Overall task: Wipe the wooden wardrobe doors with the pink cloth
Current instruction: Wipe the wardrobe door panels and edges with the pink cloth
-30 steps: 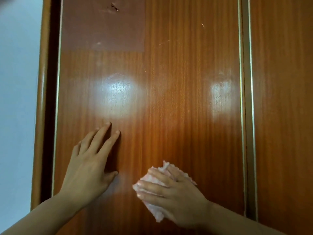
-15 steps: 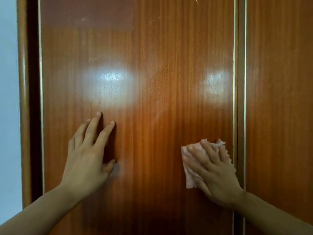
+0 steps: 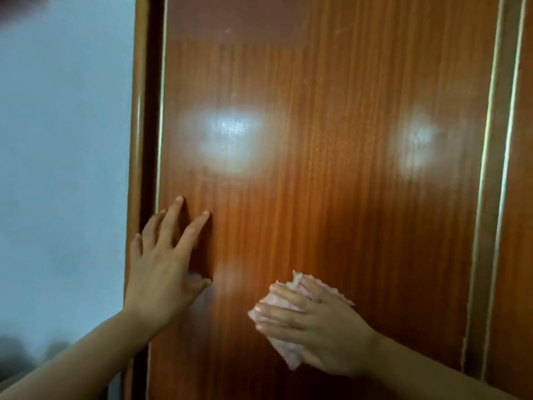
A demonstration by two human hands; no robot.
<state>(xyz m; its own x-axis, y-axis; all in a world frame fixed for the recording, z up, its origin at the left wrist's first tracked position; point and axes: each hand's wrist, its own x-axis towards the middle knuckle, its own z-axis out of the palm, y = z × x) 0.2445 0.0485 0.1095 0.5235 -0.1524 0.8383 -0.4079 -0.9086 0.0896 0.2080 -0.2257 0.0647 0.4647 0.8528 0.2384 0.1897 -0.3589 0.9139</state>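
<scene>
A glossy reddish-brown wooden wardrobe door (image 3: 331,174) fills the view, with two bright reflections on it. My right hand (image 3: 314,327) presses a crumpled pink cloth (image 3: 288,350) flat against the door's lower middle, fingers spread over it. My left hand (image 3: 164,272) rests flat on the door near its left edge, fingers apart and holding nothing. A second wardrobe door (image 3: 522,197) shows at the far right, beyond a vertical gap with pale trim.
The wardrobe's wooden side frame (image 3: 138,140) runs down the left of the door. A pale blue-grey wall (image 3: 63,168) lies to the left of it. A darker rectangular patch (image 3: 236,21) marks the door's top.
My right hand has slid the pink cloth from the door's right edge back toward the lower middle. The view has shifted left, showing more wall. My left hand stays flat on the door.
</scene>
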